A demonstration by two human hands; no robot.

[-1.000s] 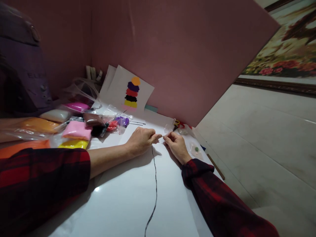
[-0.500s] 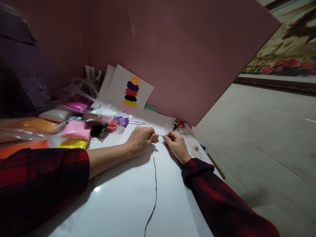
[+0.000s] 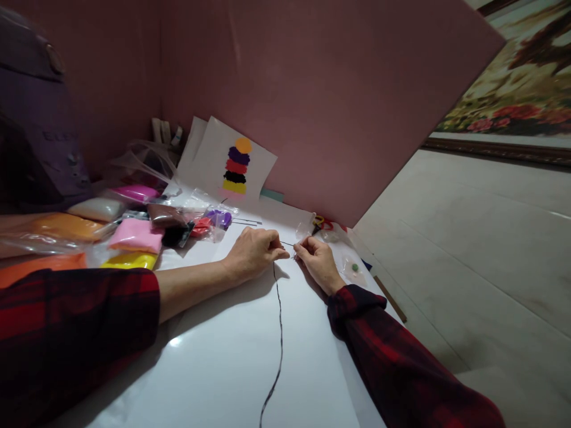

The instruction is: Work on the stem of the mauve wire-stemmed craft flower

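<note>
A long black string trails over the white tabletop from beneath my left hand towards the near edge. My left hand is closed in a pinch on the string, thumb against the curled fingers. Just to its right, my right hand pinches a short dark stretch of string that runs between the two hands. Small pale bits show at the right fingertips, too small to name. Both hands rest low over the white surface, a little apart.
Bags of coloured clay, among them a pink bag and a yellow bag, crowd the left. A sheet with coloured shapes leans on the pink wall. Scissors lie beyond my right hand; a small green piece sits on plastic at right.
My left thumb has extended slightly to the right, towards my right hand. The right hand and the trailing string have barely moved.
</note>
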